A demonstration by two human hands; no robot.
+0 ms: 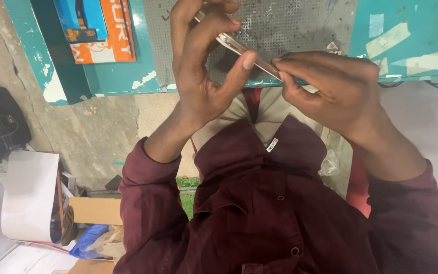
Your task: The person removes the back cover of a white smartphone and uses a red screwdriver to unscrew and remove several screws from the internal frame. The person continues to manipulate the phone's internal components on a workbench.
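Two hands, one thin silver-edged flat device.
Left hand [206,66] and right hand [330,89] fingers both grasp the device [244,50], upper centre, above the teal counter [122,76].

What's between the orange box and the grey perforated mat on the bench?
Only a strip of bare teal bench with chipped paint lies between the orange box and the mat, as the head view shows. Both hands hold a thin flat piece over the mat.
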